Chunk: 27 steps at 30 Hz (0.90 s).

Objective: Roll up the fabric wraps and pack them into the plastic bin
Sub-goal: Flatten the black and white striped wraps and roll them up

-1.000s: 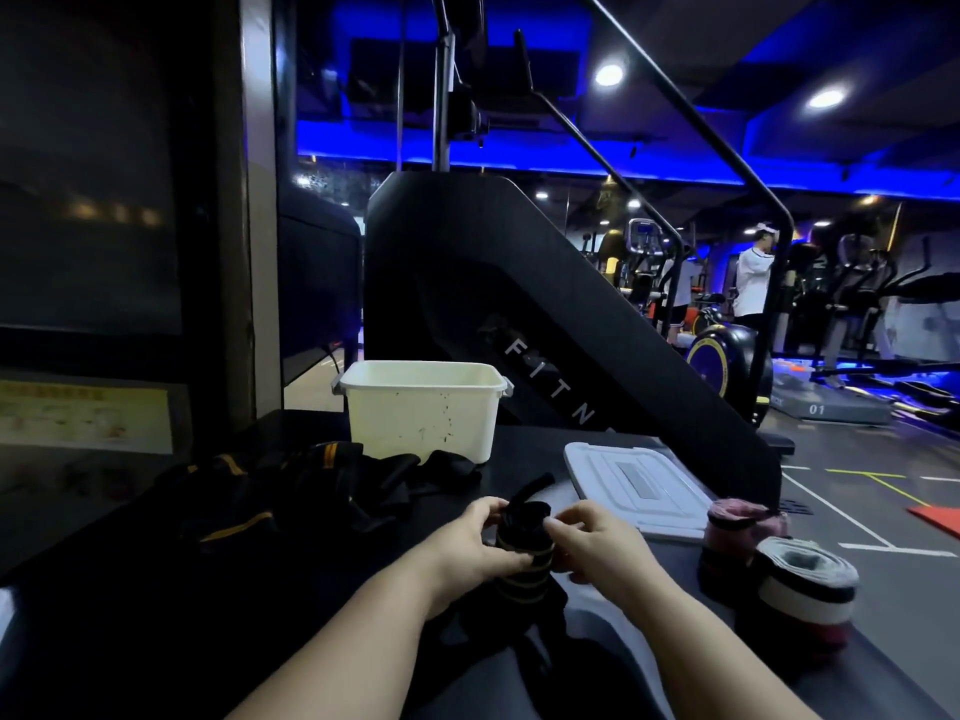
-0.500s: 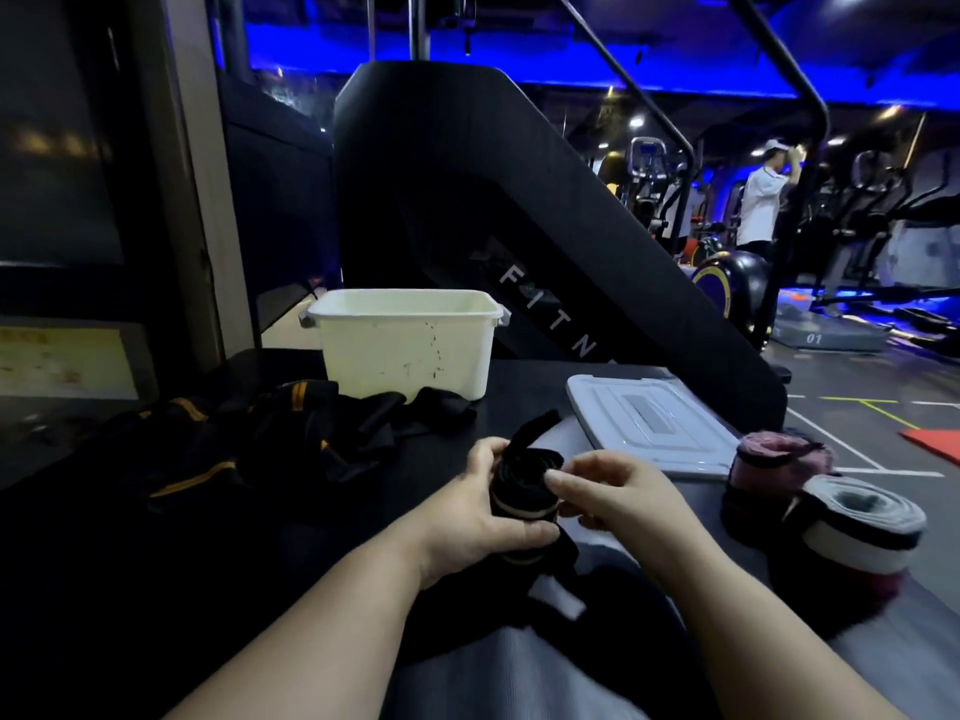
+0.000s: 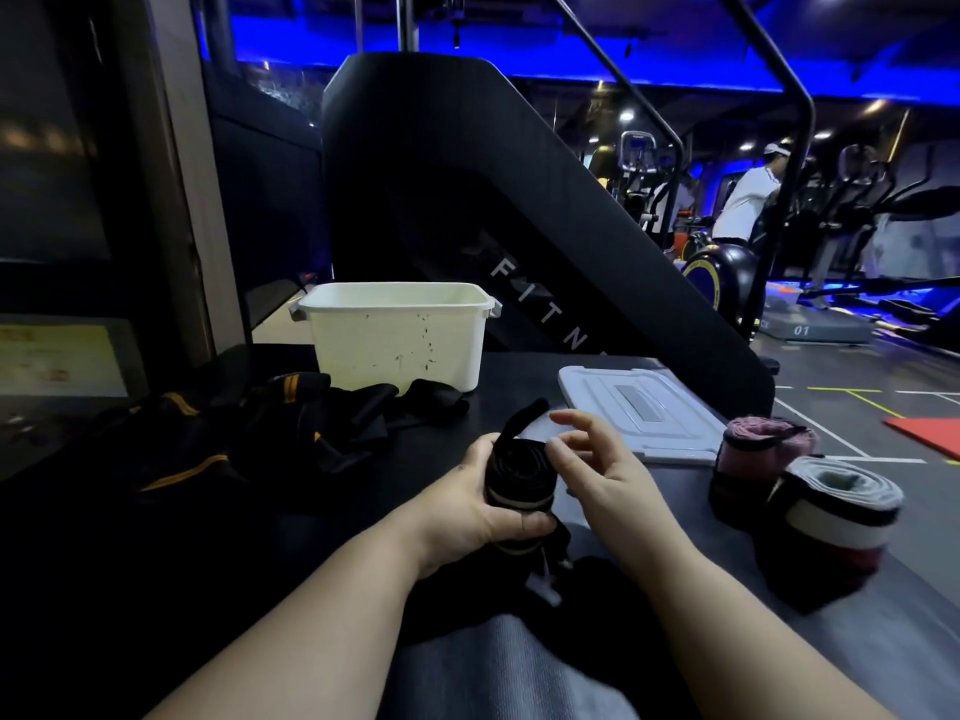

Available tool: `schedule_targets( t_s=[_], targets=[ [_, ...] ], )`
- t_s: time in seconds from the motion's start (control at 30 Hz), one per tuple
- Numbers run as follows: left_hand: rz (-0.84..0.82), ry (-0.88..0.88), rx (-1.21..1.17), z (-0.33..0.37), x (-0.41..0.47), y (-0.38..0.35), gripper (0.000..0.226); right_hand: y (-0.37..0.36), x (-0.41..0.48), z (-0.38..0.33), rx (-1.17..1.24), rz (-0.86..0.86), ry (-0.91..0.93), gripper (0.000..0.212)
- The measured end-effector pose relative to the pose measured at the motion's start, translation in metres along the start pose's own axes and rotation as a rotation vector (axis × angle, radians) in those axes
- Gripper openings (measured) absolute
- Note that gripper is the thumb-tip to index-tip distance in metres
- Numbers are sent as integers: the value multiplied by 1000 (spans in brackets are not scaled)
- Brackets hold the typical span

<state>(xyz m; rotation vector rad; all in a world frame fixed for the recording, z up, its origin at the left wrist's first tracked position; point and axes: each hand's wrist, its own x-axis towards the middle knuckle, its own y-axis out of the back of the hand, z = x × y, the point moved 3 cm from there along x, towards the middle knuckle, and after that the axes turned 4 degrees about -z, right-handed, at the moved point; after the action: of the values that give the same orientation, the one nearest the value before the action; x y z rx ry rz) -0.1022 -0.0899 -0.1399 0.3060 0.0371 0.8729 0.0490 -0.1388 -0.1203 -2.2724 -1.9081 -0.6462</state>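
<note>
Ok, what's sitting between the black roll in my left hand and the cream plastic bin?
In the head view, a loose pile of black fabric wraps with yellow stripes lies on the dark table.

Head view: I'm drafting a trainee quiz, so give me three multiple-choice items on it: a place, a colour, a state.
1. Where is the lid? A on the plastic bin; B flat on the table, right of the bin; C on the floor.
2. What colour is the bin? A cream-white; B red; C green.
3. The left hand is: A open and idle; B gripping the black roll; C out of view.
Answers: B, the lid lies on the table beside the bin; A, its walls are cream-white; B, its fingers curl round the roll.
</note>
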Motion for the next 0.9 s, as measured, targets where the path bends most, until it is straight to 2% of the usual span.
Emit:
schedule_targets(
  t_s=[0.23,0.57,0.9],
  targets=[
    [-45,-9,-74,0,1,-6,82,-2,6,-6,39,-44,111,35],
    [-74,-11,-125,3,-1,-9,84,0,10,-1,160,-40,116,16],
    [-84,-16,-146,6,-4,-12,80,2,12,-4,211,-105,123,18]
  ],
)
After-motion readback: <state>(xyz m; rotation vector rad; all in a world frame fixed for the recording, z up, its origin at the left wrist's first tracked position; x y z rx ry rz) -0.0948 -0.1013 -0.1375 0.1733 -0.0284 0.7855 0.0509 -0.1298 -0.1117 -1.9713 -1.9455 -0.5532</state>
